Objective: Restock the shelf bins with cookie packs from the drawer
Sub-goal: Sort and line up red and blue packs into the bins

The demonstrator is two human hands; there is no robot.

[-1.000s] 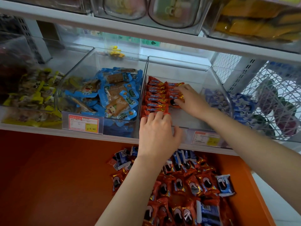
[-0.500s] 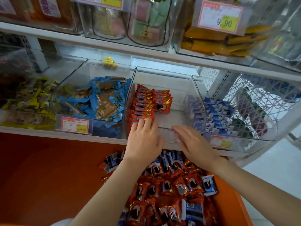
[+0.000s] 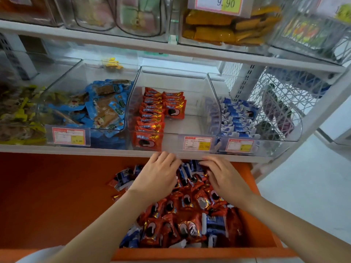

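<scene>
Both hands are down in the orange drawer [image 3: 57, 196], a smooth, flat-walled box, over a loose heap of cookie packs [image 3: 188, 204]. The packs are small, glossy, crinkled foil pillows, mostly red with a dark round biscuit printed on them, a few blue and white. The left hand [image 3: 157, 175] lies palm-down on the heap, fingers straight and together, its grip slack and seemingly holding nothing. The right hand [image 3: 227, 178] points leftward, fingertips sunk among the blue ones; I cannot tell whether that grip has closed on one. Above, on the white shelf [image 3: 76, 149], the clear hard-plastic middle bin [image 3: 212, 95] holds red packs [image 3: 152, 112] in neat overlapping rows along its left side.
</scene>
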